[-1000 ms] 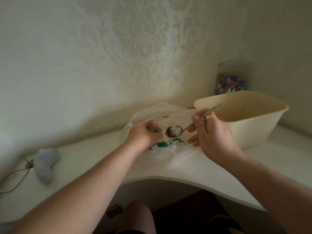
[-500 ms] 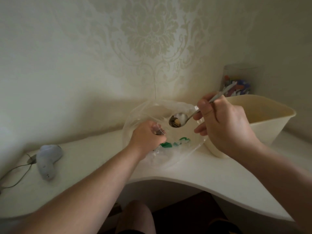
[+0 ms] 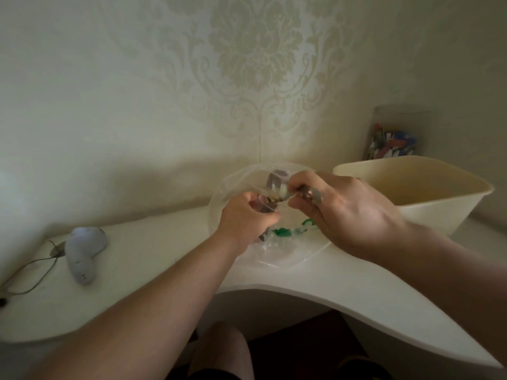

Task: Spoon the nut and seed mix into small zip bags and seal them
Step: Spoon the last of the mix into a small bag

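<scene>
My left hand (image 3: 247, 215) grips a small clear zip bag (image 3: 264, 205) by its mouth, above the white desk. My right hand (image 3: 343, 212) holds a metal spoon (image 3: 282, 192), tipped with its bowl at the bag's opening; nut and seed mix spills from the bowl toward the bag. Behind and under both hands lies a large clear plastic bag (image 3: 236, 182) with green print (image 3: 284, 231) at its bottom. Most of the spoon's handle is hidden inside my right fist.
A cream plastic tub (image 3: 428, 198) stands right of my hands, with a clear jar of coloured bits (image 3: 392, 144) behind it. A pale blue device (image 3: 82, 253) with a cord lies at the desk's left. My knee shows under the curved desk edge (image 3: 274, 286).
My right hand brought the loaded spoon down and left to the small bag's mouth and tipped it. My left hand kept holding the bag in about the same place.
</scene>
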Available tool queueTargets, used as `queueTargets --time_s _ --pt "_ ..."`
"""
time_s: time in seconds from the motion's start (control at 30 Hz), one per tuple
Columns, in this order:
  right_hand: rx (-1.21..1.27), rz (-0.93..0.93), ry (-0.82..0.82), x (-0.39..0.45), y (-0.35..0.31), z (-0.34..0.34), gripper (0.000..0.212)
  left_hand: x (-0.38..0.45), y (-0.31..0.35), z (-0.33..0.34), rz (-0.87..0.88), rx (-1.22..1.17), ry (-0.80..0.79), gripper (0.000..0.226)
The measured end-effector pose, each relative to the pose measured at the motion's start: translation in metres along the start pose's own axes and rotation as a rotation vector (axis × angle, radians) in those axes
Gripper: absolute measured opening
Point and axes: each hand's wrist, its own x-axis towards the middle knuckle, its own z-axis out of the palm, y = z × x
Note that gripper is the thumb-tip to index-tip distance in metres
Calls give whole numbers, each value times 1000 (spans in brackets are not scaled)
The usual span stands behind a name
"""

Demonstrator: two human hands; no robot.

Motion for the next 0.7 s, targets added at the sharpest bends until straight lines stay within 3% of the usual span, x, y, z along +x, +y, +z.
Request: queueTargets --time_s 0.23,0.33,0.43,0.53,0.7 --pt "4 -34 91 -13 -4 10 32 4 -2 0 -58 -58 9 24" --pt "36 59 129 -20 3 20 19 10 4 -7 -90 -79 54 22" --pt "95 154 125 -32 14 39 21 15 26 -26 -154 -192 19 22" --pt "96 158 30 -45 21 63 26 13 51 -48 -224 -369 -151 22" --pt "28 165 -261 -55 35 98 47 11 64 -66 -169 -388 -330 18"
